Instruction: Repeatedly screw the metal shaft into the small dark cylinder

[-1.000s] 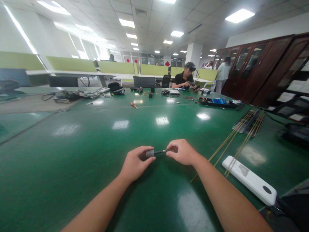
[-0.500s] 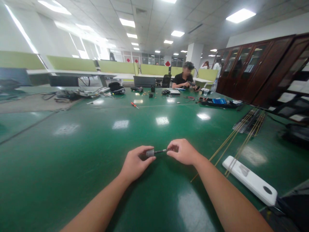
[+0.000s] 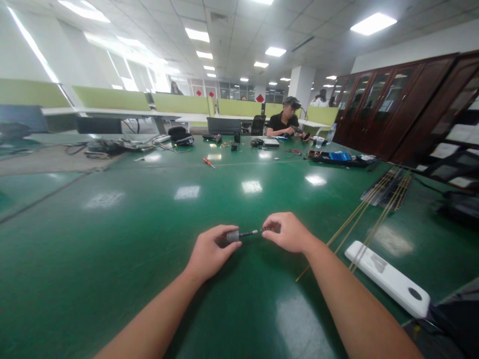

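Note:
My left hand (image 3: 211,252) is closed, thumb and fingers pinching a grey cylinder with a thin dark shaft (image 3: 233,236). The shaft points right and ends in a pale tip. Between the fingertips of my right hand (image 3: 288,232) is a small dark ridged piece (image 3: 266,229); its exact kind is too small to make out. A short gap separates this piece from the shaft's tip. Both hands are over the green tabletop (image 3: 149,214).
Right of my right arm lies a white oblong device (image 3: 389,279), with long thin yellowish rods (image 3: 350,222) by it. Farther off are an orange screwdriver (image 3: 208,163), a black tray with blue items (image 3: 339,157) and a seated person (image 3: 284,122).
My right hand has moved slightly right with the ridged piece, widening the gap to the shaft's tip. My left hand and the cylinder stay in place.

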Action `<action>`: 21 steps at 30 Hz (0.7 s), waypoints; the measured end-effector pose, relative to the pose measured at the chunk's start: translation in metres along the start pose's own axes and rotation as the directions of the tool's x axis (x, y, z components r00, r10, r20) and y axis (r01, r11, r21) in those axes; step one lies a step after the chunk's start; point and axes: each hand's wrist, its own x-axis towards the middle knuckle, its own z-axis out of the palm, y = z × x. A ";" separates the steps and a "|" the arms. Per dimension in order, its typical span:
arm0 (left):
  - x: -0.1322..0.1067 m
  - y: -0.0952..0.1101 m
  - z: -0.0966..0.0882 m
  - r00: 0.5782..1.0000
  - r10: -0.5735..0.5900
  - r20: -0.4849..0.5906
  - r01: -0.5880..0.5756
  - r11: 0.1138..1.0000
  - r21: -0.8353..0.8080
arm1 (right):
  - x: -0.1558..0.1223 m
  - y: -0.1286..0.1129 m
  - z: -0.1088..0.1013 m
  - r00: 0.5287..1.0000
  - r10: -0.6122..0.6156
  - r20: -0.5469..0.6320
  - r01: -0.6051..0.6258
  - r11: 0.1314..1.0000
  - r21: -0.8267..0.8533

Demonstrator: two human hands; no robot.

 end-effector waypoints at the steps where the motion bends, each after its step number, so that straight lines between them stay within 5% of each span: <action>1: 0.000 -0.001 0.000 1.000 0.005 -0.002 -0.005 1.000 0.010 | 0.000 0.001 -0.003 1.000 -0.002 -0.005 0.002 1.000 0.000; 8: 0.004 -0.010 -0.002 0.994 -0.082 -0.075 0.086 0.995 0.046 | -0.002 0.009 -0.020 0.998 0.006 -0.057 -0.005 1.000 0.028; 14: 0.012 -0.026 -0.005 0.921 -0.365 -0.136 0.271 0.851 -0.449 | 0.002 0.018 -0.012 0.998 0.038 -0.048 -0.036 0.999 0.030; 18: 0.005 -0.025 -0.035 0.861 -0.478 -0.174 0.347 0.801 -0.488 | 0.003 0.020 -0.008 0.998 0.057 -0.040 -0.055 0.997 0.053; 21: -0.016 -0.024 -0.080 0.872 -0.454 -0.185 0.380 0.864 -0.329 | 0.004 0.019 -0.008 0.997 0.066 -0.050 -0.062 0.996 0.071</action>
